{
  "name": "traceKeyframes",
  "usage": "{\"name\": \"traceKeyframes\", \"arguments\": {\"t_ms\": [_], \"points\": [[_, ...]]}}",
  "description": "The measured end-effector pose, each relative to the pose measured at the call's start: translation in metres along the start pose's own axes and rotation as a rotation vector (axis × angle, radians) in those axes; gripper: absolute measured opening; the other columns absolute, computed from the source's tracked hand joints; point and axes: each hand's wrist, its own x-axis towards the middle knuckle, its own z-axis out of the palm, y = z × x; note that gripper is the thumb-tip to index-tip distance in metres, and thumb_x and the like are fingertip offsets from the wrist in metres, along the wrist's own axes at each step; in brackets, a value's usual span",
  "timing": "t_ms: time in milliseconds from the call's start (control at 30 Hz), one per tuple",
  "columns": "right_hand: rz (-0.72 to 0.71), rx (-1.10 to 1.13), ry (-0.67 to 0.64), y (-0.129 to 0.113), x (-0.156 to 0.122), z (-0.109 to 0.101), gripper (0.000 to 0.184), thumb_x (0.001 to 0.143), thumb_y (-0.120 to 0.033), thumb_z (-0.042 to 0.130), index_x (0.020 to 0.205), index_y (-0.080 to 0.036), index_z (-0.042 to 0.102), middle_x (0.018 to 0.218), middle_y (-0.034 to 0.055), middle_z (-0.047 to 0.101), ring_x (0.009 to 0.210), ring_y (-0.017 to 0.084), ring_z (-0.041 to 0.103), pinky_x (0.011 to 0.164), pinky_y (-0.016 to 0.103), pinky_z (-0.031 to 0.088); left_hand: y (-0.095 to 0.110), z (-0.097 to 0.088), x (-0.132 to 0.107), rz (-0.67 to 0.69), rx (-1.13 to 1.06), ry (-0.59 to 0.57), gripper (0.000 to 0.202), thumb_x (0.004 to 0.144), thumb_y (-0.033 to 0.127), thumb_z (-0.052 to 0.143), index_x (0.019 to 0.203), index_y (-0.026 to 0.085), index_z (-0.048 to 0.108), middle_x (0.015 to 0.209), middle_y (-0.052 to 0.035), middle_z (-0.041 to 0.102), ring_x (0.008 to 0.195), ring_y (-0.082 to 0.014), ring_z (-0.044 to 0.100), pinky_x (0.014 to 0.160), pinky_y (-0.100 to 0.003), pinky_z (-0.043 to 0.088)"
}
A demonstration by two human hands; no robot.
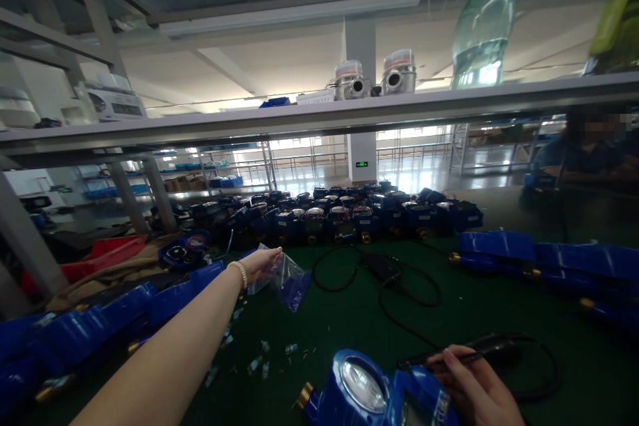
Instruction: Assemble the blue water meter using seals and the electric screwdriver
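My left hand (262, 264), with a beaded bracelet on its wrist, stretches far forward and grips a clear plastic bag (291, 281). Small blue-purple pieces lie in the bag's lower part. Close to me stands a blue water meter (357, 386) with a round glass window and a brass threaded end, cut off by the bottom edge. At its right side is my right hand (474, 383), thumb and fingers closed together by the meter's edge; what they pinch is unclear. A black, handle-like tool (499, 348) lies just behind that hand.
Small clear pieces and pins (264, 359) lie scattered on the green mat (344, 326). A black cable (409, 303) loops across it. Blue meters line the left (114, 313), the right (549, 256) and the back (324, 219). Overhead runs a shelf (239, 121). A person (584, 153) sits at far right.
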Motion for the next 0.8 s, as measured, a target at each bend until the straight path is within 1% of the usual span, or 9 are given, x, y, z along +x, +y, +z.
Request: {"name": "traceKeyframes", "arguments": {"t_ms": [167,233,333,400,467,533,633,700,800], "points": [[-0.042,0.008,0.051,-0.005,-0.010,0.009,0.056,0.060,-0.057,0.077,0.093,-0.016,0.055,0.077,0.0051,0.070,0.069,0.020,0.064,0.057,0.024,0.052,0.003,0.003,-0.002,0.085,0.082,0.029,0.037,0.093,0.045,0.050,0.107,0.012,0.057,0.106,-0.0093,0.060,0.094,-0.0201,0.061,0.086,-0.040,0.052],[-0.051,0.008,0.061,-0.006,-0.011,0.010,0.056,0.061,-0.056,0.077,0.093,-0.016,0.055,0.077,0.0050,0.070,0.068,0.019,0.064,0.056,0.023,0.052,0.009,0.003,-0.008,0.157,0.166,0.107,0.035,0.093,0.044,0.051,0.105,0.011,0.058,0.106,-0.0093,0.061,0.095,-0.0205,0.061,0.087,-0.041,0.052],[-0.035,-0.001,0.047,-0.005,-0.009,0.009,0.058,0.060,-0.057,0.077,0.095,-0.016,0.055,0.079,0.0061,0.070,0.069,0.021,0.064,0.057,0.025,0.052,0.016,-0.003,-0.026,0.294,0.358,0.278,0.031,0.092,0.038,0.055,0.110,0.012,0.056,0.112,-0.0094,0.058,0.103,-0.0227,0.057,0.094,-0.045,0.047],[-0.036,-0.008,0.043,-0.004,-0.008,0.007,0.059,0.059,-0.058,0.077,0.095,-0.016,0.054,0.079,0.0064,0.070,0.069,0.021,0.064,0.057,0.025,0.052,0.013,-0.010,-0.045,0.369,0.508,0.319,0.029,0.091,0.034,0.057,0.111,0.013,0.056,0.113,-0.0083,0.058,0.106,-0.0234,0.056,0.097,-0.046,0.044],[-0.050,-0.012,0.049,-0.003,-0.007,0.006,0.058,0.060,-0.058,0.077,0.093,-0.017,0.054,0.078,0.0059,0.070,0.069,0.020,0.064,0.057,0.025,0.052,0.002,-0.016,-0.067,0.387,0.664,0.257,0.024,0.090,0.032,0.059,0.105,0.014,0.060,0.104,-0.0061,0.061,0.099,-0.0226,0.058,0.095,-0.045,0.045],[-0.041,-0.020,0.041,-0.003,-0.007,0.006,0.058,0.060,-0.058,0.076,0.094,-0.017,0.055,0.079,0.0063,0.070,0.071,0.021,0.065,0.057,0.025,0.052,-0.015,-0.022,-0.091,0.349,0.810,0.137,0.016,0.087,0.028,0.063,0.094,0.014,0.064,0.094,-0.0042,0.063,0.091,-0.0211,0.060,0.090,-0.043,0.047],[0.008,-0.039,0.011,-0.005,-0.005,0.006,0.066,0.053,-0.061,0.079,0.094,-0.017,0.054,0.081,0.0079,0.070,0.076,0.024,0.065,0.061,0.027,0.054,-0.043,-0.029,-0.119,0.287,0.957,-0.003,0.007,0.083,0.021,0.065,0.088,0.016,0.067,0.093,-0.0034,0.064,0.089,-0.0201,0.060,0.087,-0.040,0.049],[0.039,-0.050,0.009,-0.007,-0.005,0.006,0.073,0.046,-0.064,0.080,0.094,-0.017,0.053,0.082,0.0090,0.070,0.078,0.025,0.065,0.063,0.028,0.054,-0.057,-0.032,-0.130,0.272,1.017,-0.045,0.010,0.082,0.017,0.065,0.091,0.018,0.069,0.097,-0.0032,0.063,0.092,-0.0202,0.059,0.087,-0.039,0.050],[0.067,-0.063,0.034,-0.007,-0.003,0.004,0.081,0.039,-0.067,0.082,0.096,-0.017,0.052,0.082,0.0093,0.070,0.078,0.025,0.065,0.062,0.026,0.053,-0.072,-0.035,-0.135,0.282,1.082,-0.057,0.017,0.082,0.015,0.064,0.098,0.020,0.068,0.102,-0.0036,0.062,0.095,-0.0209,0.058,0.087,-0.041,0.049]]}}
